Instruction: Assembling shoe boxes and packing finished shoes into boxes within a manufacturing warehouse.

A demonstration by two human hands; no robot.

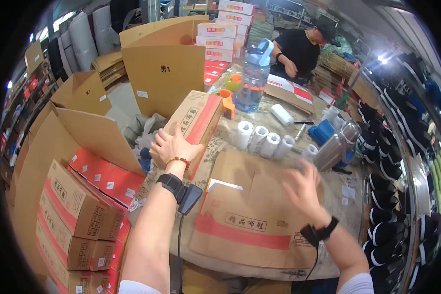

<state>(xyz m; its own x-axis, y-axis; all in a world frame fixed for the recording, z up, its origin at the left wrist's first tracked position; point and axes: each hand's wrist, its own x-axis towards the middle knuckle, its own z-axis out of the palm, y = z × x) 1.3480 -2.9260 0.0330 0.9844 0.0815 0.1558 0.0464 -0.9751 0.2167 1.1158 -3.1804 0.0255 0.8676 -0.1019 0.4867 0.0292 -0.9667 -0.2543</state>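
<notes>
My left hand (pixel 174 147) lies with spread fingers on the near end of a closed brown shoebox (pixel 196 115) with a red band. The box sits at the left of the worktable. My right hand (pixel 304 188), smeared by motion, is over the right part of a flat brown cardboard blank (pixel 245 206); its fingers look apart and nothing shows in them. The blank also has a red band and lies in front of me. A white strip (pixel 225 184) shows on its left part. Whether the right hand touches the blank, I cannot tell.
Open cartons (pixel 164 73) stand left, with stacked shoeboxes (pixel 66 196) nearby. White label rolls (pixel 264 139), a blue water bottle (pixel 254 78), an orange tape dispenser (pixel 227 103) and a grey handheld device (pixel 335 144) are on the table (pixel 181 235). Black shoes (pixel 384 196) line racks right. A co-worker (pixel 299 49) stands across.
</notes>
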